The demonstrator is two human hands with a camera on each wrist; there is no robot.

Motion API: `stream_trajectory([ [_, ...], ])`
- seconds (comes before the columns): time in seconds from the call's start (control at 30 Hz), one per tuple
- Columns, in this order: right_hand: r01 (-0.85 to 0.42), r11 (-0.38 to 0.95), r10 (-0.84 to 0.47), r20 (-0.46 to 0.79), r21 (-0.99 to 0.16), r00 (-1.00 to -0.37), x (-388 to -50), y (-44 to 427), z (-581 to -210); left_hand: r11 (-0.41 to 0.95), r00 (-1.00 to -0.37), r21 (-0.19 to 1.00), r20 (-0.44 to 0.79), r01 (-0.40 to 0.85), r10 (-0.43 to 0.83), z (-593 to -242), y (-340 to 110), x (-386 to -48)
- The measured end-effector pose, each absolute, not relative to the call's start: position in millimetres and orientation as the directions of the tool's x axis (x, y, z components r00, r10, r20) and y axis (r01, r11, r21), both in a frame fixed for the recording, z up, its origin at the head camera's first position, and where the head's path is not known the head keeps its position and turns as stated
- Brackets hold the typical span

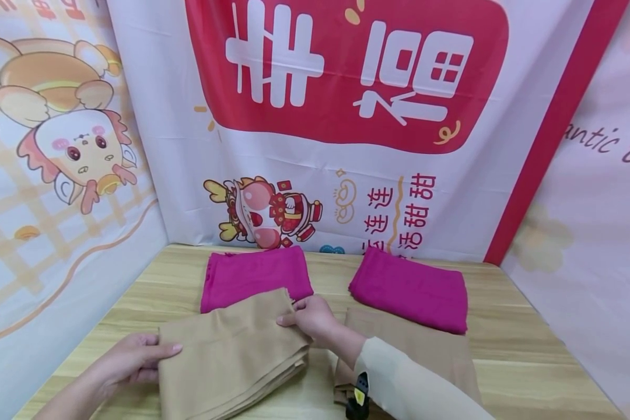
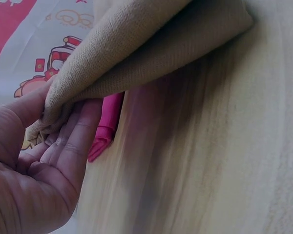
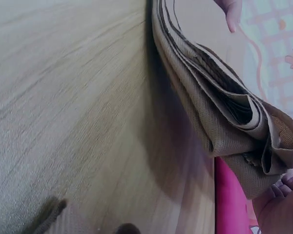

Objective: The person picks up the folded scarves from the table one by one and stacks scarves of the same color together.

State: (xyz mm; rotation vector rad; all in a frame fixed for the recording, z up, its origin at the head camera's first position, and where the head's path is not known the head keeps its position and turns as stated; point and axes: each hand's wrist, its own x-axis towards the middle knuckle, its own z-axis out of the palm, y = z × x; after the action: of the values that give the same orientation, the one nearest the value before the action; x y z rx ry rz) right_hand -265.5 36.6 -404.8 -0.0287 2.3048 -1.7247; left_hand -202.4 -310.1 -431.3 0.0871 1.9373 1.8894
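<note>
A folded tan cloth (image 1: 231, 356) with several layers is held between both hands at the front left of the table. The left hand (image 1: 131, 359) pinches its left edge, thumb on top; in the left wrist view the fingers of the left hand (image 2: 53, 146) lie under the cloth (image 2: 122, 53). At the cloth's upper right corner the right hand (image 1: 312, 319) grips it, thumb on top. The right wrist view shows the layered edge of the cloth (image 3: 215, 92) raised off the table, with the right hand (image 3: 283, 207) at the lower right, partly out of frame.
Behind the held cloth lies a folded magenta cloth (image 1: 257, 274). A second magenta cloth (image 1: 412, 291) is at the back right, with another folded tan cloth (image 1: 415, 344) in front, partly behind the right sleeve (image 1: 404, 379). Printed hangings (image 1: 178, 146) stand around the wooden table (image 1: 525, 350).
</note>
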Motion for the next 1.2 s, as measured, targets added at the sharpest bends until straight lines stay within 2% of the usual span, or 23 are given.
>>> stream_trajectory([
  [0.6,0.138,0.257,-0.099,-0.168,-0.956,-0.981,-259.4,49.3,-395.0,0.038,-0.962,0.967,-0.253,-0.251,0.106,-413.9,-295.1,-213.9],
  [0.87,0.147,0.228,-0.112,-0.176,-0.963,-0.978,-253.3,58.3,-392.4,0.068,-0.97,0.975,-0.218,-0.212,0.11,-408.1,-290.4,-219.9],
  [1.2,0.188,0.12,-0.152,-0.206,-0.975,-0.967,-246.0,68.8,-395.6,0.068,-0.976,0.976,-0.209,-0.205,0.067,-404.5,-282.4,-225.9],
])
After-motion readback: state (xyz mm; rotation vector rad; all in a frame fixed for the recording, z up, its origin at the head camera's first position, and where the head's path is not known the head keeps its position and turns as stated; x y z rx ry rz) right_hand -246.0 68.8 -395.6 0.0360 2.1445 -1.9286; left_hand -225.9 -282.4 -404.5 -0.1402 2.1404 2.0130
